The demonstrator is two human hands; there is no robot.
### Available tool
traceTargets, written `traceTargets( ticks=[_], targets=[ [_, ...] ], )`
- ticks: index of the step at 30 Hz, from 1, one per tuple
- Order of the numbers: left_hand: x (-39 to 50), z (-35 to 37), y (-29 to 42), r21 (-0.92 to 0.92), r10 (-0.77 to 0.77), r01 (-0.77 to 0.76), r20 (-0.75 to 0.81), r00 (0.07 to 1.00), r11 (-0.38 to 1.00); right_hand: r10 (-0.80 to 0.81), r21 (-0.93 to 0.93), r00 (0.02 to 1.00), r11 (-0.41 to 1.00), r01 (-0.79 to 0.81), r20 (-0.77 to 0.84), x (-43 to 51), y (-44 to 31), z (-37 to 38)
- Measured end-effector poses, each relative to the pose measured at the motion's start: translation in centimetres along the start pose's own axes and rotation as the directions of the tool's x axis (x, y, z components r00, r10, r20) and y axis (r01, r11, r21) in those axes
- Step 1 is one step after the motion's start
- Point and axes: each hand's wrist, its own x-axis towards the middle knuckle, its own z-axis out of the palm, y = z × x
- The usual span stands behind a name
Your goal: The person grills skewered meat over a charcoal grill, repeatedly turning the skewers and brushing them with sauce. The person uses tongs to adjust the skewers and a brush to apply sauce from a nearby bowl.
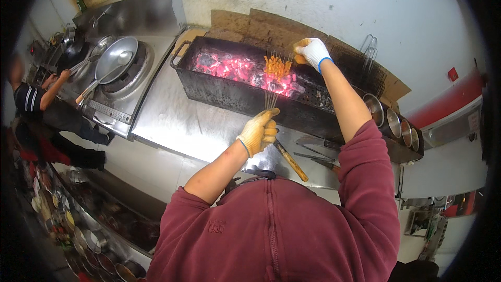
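My left hand (pixel 257 132), in a yellow-coated knit glove, grips a bunch of thin metal skewers (pixel 271 98) by their near ends. Orange-coloured pieces of food (pixel 278 67) are threaded near the far ends, above the glowing charcoal (pixel 231 65) of a long black metal grill (pixel 223 92). Just beyond the food, to its right, is my right hand (pixel 312 53) in a white and yellow glove. Its fingers are curled, and whether they pinch anything is hidden. A tool with a wooden handle (pixel 291 162) extends below my left hand; its other end is covered.
Knives and tongs (pixel 315 152) lie on the steel counter (pixel 168 113) before the grill. Metal bowls (pixel 393 122) line the grill's right end. At left, a wok with a ladle (pixel 116 60) sits on a burner, and another person (pixel 43 94) works there. Cardboard (pixel 231 25) stands behind the grill.
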Motion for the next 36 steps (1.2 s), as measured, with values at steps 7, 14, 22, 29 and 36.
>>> traceTargets(
  ticks=[7,14,22,29,36],
  targets=[
    [0.0,-0.3,0.1,0.03,0.008,-0.008,0.01,1.0,1.0,-0.14,-0.309,0.986,0.938,0.16,0.086,-0.8,0.6,0.9],
    [0.1,-0.1,0.3,0.074,-0.011,0.013,-0.027,1.0,0.997,-0.315,-0.522,0.924,0.763,0.382,0.216,-0.6,-2.0,3.8],
    [0.1,0.0,0.5,0.17,-0.041,0.054,-0.074,0.996,0.984,-0.21,0.129,0.973,0.967,0.22,-0.092,-5.7,-1.9,-4.6],
    [-0.6,1.2,1.5,0.474,-0.002,0.1,-0.203,0.979,0.875,0.014,0.416,0.873,0.883,0.218,-0.487,-20.2,6.8,-26.2],
    [0.6,1.9,1.2,0.781,0.377,0.168,-0.463,0.803,0.602,0.11,0.021,0.506,0.984,-0.179,-0.855,-28.2,32.1,-52.4]
  ],
)
